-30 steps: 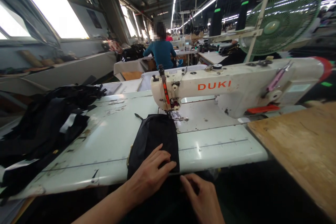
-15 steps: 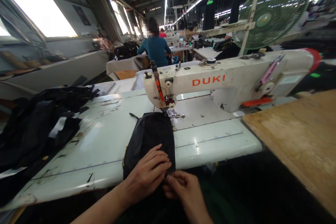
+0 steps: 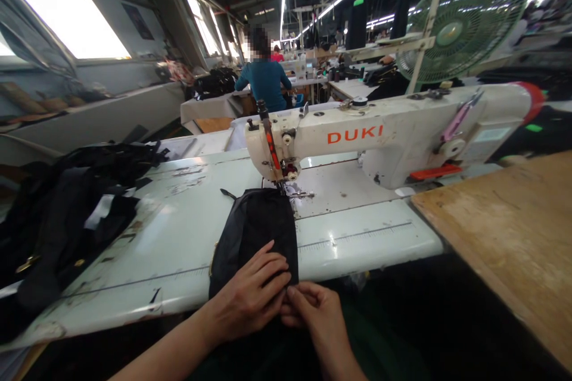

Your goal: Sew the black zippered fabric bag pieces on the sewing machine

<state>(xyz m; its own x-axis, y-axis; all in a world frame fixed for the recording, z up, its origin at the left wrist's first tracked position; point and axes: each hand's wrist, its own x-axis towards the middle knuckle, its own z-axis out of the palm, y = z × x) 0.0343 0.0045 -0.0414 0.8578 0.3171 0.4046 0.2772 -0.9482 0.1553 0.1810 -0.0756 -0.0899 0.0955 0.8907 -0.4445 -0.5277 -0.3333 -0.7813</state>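
Spread flat on the lower part of a black cloth (image 3: 252, 232) was the left hand (image 3: 248, 293), fingers (image 3: 272, 268) together and pressing down, not gripping. Pinched at the cloth's lower edge, just beside the left fingertips, was the right hand (image 3: 313, 312), thumb and fingertips clamped on a fold of the black cloth.

Lying flat on a white table (image 3: 357, 247), the cloth reached from the table's near edge up to the presser foot (image 3: 299, 194) of a white DUKI sewing machine (image 3: 357, 137), its far end under the needle area. Left of the cloth and well apart from it, on the same table, was a heap of black fabric (image 3: 71, 208). Right of the table and butted close to it, a wooden board (image 3: 504, 232). Beyond the machine, a green fan (image 3: 460, 21) on a pole and a co-worker (image 3: 263, 86) in a teal top, seated with back turned.
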